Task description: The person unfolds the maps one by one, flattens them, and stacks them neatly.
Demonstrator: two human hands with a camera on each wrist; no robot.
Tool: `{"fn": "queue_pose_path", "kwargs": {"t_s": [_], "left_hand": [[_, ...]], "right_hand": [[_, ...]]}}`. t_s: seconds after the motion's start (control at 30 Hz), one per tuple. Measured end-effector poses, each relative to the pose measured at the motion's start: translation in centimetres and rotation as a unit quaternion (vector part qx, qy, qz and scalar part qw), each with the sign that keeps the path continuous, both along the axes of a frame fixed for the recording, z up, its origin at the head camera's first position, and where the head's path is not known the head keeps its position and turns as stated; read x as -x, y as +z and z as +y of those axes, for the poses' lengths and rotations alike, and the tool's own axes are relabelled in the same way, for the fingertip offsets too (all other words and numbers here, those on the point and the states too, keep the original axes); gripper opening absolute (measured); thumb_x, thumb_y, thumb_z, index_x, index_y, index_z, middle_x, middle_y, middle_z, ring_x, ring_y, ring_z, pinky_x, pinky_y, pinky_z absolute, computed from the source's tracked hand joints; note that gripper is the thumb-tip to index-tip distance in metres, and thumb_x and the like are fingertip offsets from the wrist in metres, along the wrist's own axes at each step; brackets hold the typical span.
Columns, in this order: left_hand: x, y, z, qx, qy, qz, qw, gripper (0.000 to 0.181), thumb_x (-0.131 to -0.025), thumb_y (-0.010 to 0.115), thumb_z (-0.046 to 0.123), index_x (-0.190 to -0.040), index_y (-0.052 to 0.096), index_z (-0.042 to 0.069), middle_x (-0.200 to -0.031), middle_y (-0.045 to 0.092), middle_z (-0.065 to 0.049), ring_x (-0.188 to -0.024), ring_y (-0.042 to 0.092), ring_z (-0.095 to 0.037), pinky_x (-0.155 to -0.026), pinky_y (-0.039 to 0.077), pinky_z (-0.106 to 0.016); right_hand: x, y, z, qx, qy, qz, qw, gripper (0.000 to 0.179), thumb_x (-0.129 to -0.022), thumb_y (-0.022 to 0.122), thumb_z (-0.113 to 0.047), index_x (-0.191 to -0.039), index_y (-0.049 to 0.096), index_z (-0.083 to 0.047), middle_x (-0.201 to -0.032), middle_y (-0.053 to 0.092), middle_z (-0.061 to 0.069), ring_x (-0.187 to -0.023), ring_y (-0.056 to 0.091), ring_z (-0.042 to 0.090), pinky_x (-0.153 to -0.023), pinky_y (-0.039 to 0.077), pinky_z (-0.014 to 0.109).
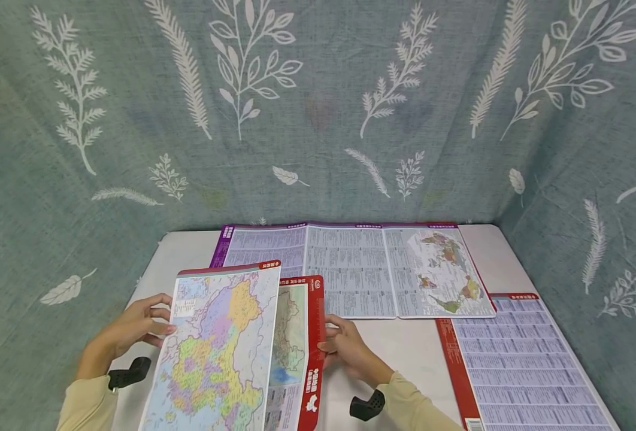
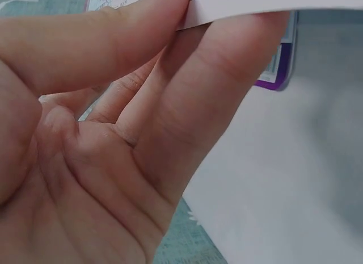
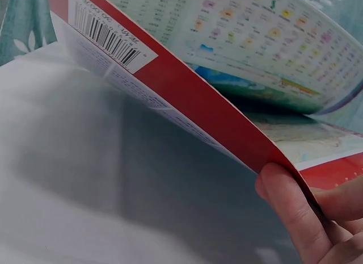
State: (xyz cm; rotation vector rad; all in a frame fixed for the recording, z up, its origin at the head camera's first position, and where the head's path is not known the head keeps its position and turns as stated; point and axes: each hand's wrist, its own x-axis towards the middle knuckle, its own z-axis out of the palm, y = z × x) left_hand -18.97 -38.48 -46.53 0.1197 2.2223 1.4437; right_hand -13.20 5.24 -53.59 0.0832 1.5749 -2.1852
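Observation:
A red-bordered folding map (image 1: 215, 353) is held partly unfolded above the near part of the table. Its left panel carries a colourful political map. Behind that panel shows a terrain map panel with a red edge strip (image 1: 315, 341). My left hand (image 1: 137, 323) pinches the left edge of the colourful panel; in the left wrist view thumb and finger meet on the pale sheet (image 2: 244, 5). With thumb and fingers my right hand (image 1: 350, 350) pinches the red edge strip. In the right wrist view the panels stand apart, and a barcode (image 3: 108, 31) is on the red underside.
A purple-edged map sheet (image 1: 345, 269) lies unfolded across the back of the white table (image 1: 399, 371). At the right a red-edged printed sheet (image 1: 523, 359) lies partly under it. A patterned grey-green cloth (image 1: 318, 167) hangs behind and at both sides.

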Motion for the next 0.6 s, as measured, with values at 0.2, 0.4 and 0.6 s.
{"fn": "queue_pose_path", "kwargs": {"t_s": [0.2,0.4,0.6], "left_hand": [[0.2,0.3,0.3,-0.006,0.002,0.0,1.0,0.043,-0.082,0.07,0.005,-0.114,0.041,-0.002,-0.093,0.064,-0.014,-0.076,0.065,-0.028,-0.064,0.056,-0.047],[0.5,0.3,0.7,-0.002,0.006,0.007,1.0,0.041,-0.083,0.07,0.006,-0.113,0.043,0.0,-0.093,0.064,-0.014,-0.076,0.064,-0.027,-0.064,0.056,-0.047],[0.8,0.2,1.4,0.02,0.022,0.018,0.9994,0.045,-0.081,0.072,0.008,-0.116,0.044,-0.001,-0.093,0.064,-0.017,-0.075,0.065,-0.031,-0.064,0.057,-0.046]], "right_hand": [[0.2,-0.1,1.0,-0.005,-0.001,-0.001,1.0,0.056,-0.074,0.052,0.015,-0.128,0.048,0.001,-0.107,0.066,0.019,-0.072,0.065,0.024,-0.047,0.053,0.029],[0.5,-0.2,2.0,-0.001,-0.002,0.007,1.0,0.056,-0.076,0.053,0.014,-0.13,0.047,0.002,-0.109,0.065,0.019,-0.074,0.066,0.024,-0.049,0.054,0.03],[0.7,-0.2,2.8,0.012,-0.002,0.013,0.9998,0.057,-0.075,0.053,0.015,-0.13,0.045,0.005,-0.107,0.065,0.02,-0.07,0.065,0.022,-0.048,0.053,0.03]]}}
